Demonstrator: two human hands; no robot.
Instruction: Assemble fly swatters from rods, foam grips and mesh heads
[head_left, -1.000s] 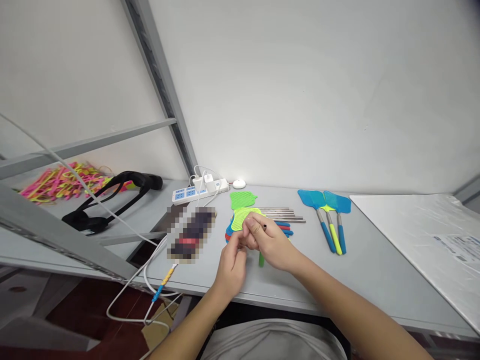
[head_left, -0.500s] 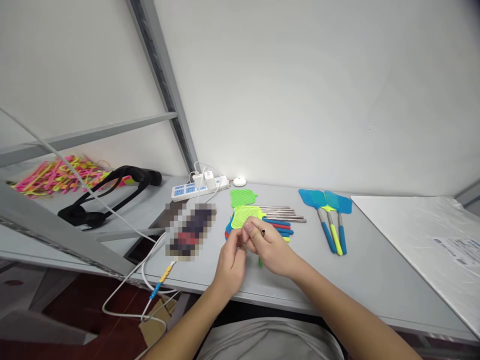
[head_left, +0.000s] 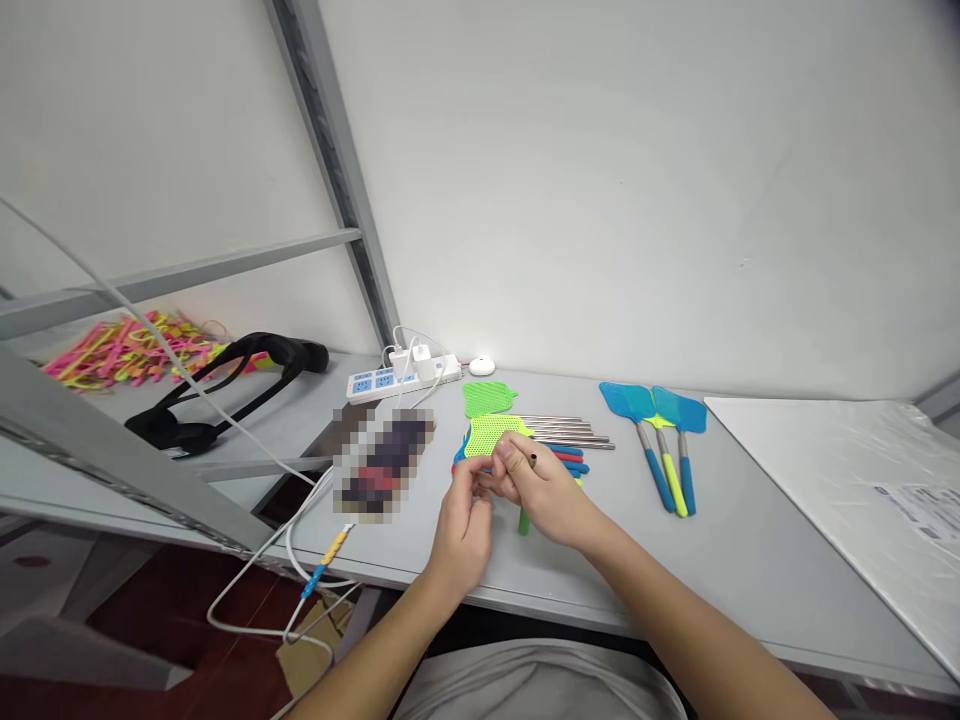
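— And here we are above the grey worktop (head_left: 600, 560), our left hand (head_left: 461, 525) and right hand (head_left: 546, 492) pressed together at the middle! What do we have in the grip?

— On the right, our fingers are wrapped around a slim tube (head_left: 533, 460), its dark end poking out by the thumb; on the left, they curl up against the right hand, and we cannot tell what they hold

— And around them?

— Just beyond the hands we have a yellow-green swatter head (head_left: 495, 436), metal rods (head_left: 570, 432) beside it, a green swatter head (head_left: 489, 398) farther back; below our right hand a green handle (head_left: 523, 521) shows, and three swatters (head_left: 672, 480) lie well apart to the right
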